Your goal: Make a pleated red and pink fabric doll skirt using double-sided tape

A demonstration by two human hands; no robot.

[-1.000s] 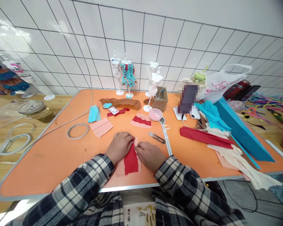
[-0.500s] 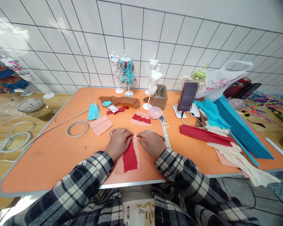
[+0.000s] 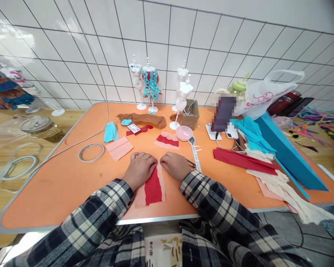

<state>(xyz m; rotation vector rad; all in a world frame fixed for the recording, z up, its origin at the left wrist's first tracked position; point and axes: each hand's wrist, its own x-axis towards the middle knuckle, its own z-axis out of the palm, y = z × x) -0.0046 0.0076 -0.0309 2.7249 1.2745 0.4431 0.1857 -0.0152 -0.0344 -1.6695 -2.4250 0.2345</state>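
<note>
A red-and-pink piece of crepe paper (image 3: pixel 153 189) lies near the front of the table, a red strip over a paler pink backing. At its far edge, my left hand (image 3: pixel 140 171) is closed, with thumb and fingertips pinching the paper. My right hand (image 3: pixel 174 165) pinches the same edge from the right, its fingertips almost meeting the left ones. The exact fold between the fingers is hidden. Just beyond my right hand, a small black-handled tool (image 3: pixel 191 163) is partly covered. A smaller red-and-pink piece (image 3: pixel 167 140) and a folded pink piece (image 3: pixel 120 148) lie farther back.
Small white dress forms (image 3: pixel 185 91) stand at the back, one dressed in turquoise ruffles (image 3: pixel 151 85). A pink bowl (image 3: pixel 184 133), cardboard box (image 3: pixel 190 115) and phone on a stand (image 3: pixel 224 111) are behind. Tape roll (image 3: pixel 91 152) sits left; red crepe paper (image 3: pixel 245 161) lies right.
My right hand has shifted slightly left, its fingertips now closed on the paper's far edge. More of the black-handled tool shows beside it. My left hand stays nearly in place.
</note>
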